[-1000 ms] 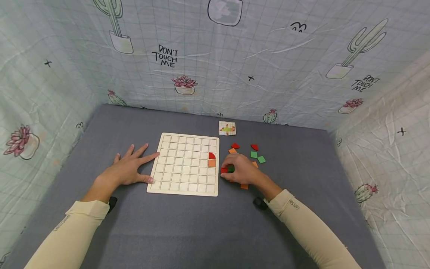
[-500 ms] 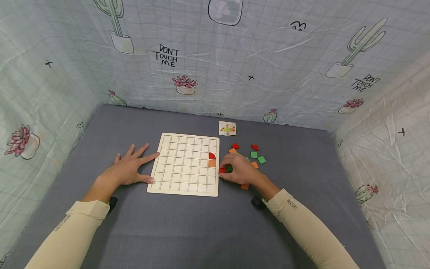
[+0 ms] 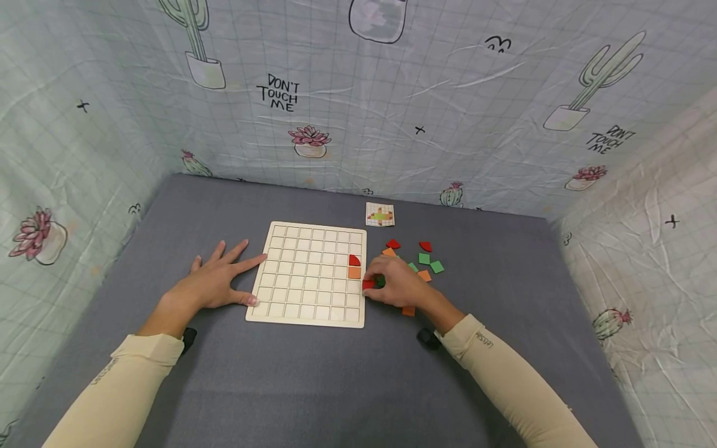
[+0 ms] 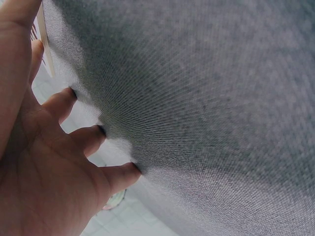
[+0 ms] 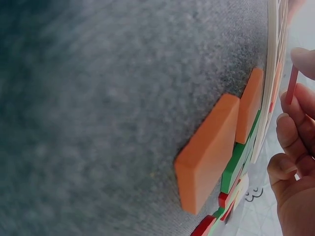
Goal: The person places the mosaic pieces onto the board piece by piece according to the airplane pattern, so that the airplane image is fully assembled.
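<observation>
A pale gridded board [image 3: 305,289] lies on the table, bearing a red quarter-circle tile [image 3: 354,260] and an orange square tile [image 3: 354,272] near its right side. My left hand [image 3: 210,283] is spread flat, thumb and index finger touching the board's left edge, the other fingertips on the cloth. Between thumb and finger, my right hand [image 3: 399,280] pinches a red tile [image 5: 293,84] just above the board's right edge. A dark green patch [image 3: 380,282] shows under that hand; I cannot tell whether it is held. Part of the red tile is hidden by fingers.
Right of the board lie loose tiles: green squares [image 3: 424,258], orange squares [image 5: 209,157] and red quarter-circles [image 3: 426,246], some partly under my right hand. A small pattern card [image 3: 379,214] lies behind them. A printed curtain [image 3: 358,93] encloses the table's back and sides.
My right hand has moved slightly left with the red tile, from beside the board to over its right edge. The left hand has stayed in place.
</observation>
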A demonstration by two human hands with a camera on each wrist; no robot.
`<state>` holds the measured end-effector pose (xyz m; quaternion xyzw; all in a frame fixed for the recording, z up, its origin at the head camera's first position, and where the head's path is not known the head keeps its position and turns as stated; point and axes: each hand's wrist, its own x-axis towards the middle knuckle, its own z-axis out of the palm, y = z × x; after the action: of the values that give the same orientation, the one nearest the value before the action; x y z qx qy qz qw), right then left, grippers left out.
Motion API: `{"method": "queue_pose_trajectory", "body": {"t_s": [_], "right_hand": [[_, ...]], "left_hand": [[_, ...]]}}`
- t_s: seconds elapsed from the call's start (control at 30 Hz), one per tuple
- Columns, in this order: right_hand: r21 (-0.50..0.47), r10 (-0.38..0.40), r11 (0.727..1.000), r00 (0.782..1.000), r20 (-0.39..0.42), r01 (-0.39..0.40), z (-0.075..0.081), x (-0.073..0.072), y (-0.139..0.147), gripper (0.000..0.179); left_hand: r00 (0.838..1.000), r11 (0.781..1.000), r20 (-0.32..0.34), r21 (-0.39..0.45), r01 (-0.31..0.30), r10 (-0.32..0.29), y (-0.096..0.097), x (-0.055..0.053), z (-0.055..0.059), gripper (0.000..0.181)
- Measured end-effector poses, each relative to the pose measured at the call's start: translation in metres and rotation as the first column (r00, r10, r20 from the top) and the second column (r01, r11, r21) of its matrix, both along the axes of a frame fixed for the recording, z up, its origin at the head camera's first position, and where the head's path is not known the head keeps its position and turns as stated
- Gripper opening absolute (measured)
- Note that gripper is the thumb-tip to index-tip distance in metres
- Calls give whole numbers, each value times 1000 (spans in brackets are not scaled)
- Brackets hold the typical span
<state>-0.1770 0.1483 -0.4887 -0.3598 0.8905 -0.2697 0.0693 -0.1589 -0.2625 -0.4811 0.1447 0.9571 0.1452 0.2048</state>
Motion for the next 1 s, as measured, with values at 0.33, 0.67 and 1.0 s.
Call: {"method": "queue_pose_trajectory", "body": {"t_s": [0.33, 0.67, 1.0], "right_hand": [[2, 12, 1000, 1000, -7, -12, 0, -1, -3, 15], [32, 4, 999, 1000, 5, -4, 1, -2, -9, 18], [33, 17, 999, 1000, 16, -17, 5, -3, -11, 17]], "left_hand": [[1000, 1000, 5, -7, -5, 5, 1, -1, 0, 107], [1000, 1000, 6, -12, -6, 6, 1, -1, 0, 107], [1000, 1000, 10, -9, -3, 3, 1, -1, 1, 106]]}}
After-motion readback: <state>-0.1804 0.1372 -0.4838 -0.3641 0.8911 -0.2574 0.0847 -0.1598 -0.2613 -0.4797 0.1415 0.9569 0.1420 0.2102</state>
